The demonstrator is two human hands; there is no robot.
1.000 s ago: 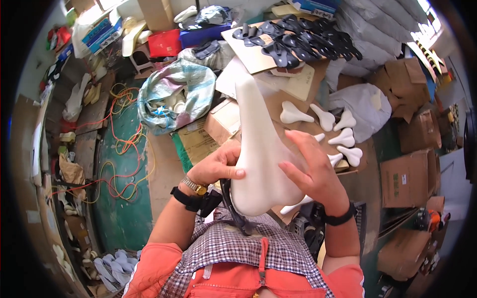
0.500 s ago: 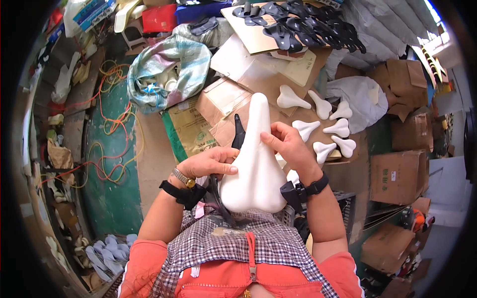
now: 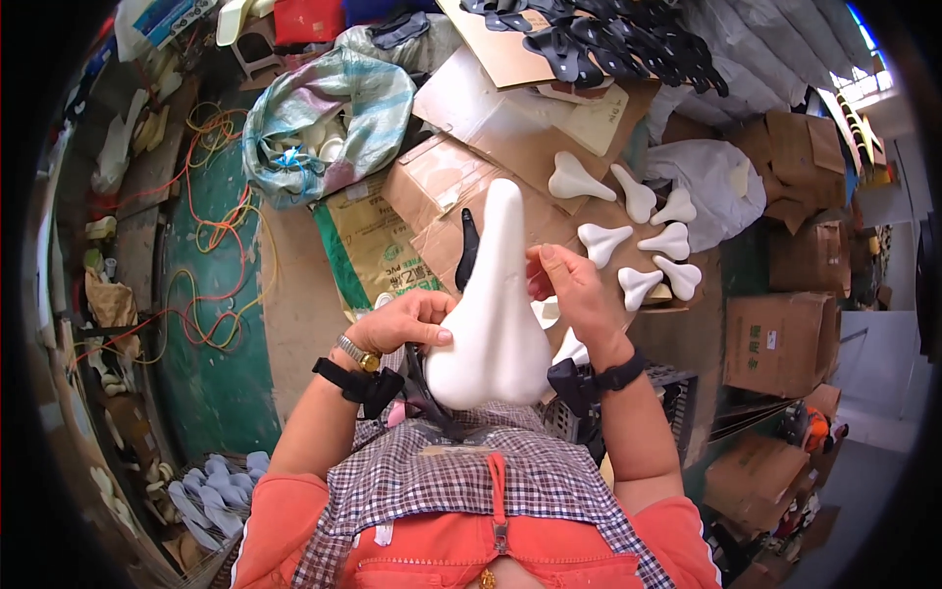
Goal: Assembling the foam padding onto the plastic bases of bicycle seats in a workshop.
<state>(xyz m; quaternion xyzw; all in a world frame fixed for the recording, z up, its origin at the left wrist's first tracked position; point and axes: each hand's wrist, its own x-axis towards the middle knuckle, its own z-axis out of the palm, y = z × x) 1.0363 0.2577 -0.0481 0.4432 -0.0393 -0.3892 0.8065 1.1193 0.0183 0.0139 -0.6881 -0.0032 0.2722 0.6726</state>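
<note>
A large white bicycle saddle pad (image 3: 491, 339) stands nose up in front of my apron, its wide end toward me. My left hand (image 3: 404, 322) grips its left edge, thumb on the near face and the other fingers partly hidden. Just right of the saddle pad is my right hand (image 3: 586, 294), apart from its face, with thumb and curled fingers drawn together; whatever they pinch, if anything, is too small to see. Behind the pad's left side shows a narrow black saddle base (image 3: 468, 250). Several more white saddle pads (image 3: 669, 240) lie on the cardboard at the right.
Black saddle bases (image 3: 628, 49) are heaped on a board at the back. A woven sack (image 3: 378, 98) with white pieces stands back left. Orange and yellow hoses (image 3: 211, 226) cross the green floor. Brown cartons (image 3: 780, 344) line the right side, and a dark crate (image 3: 677, 393) sits near my right forearm.
My right hand has come off the saddle pad's face and moved slightly right. The pad, still in my left hand, has shifted a little left.
</note>
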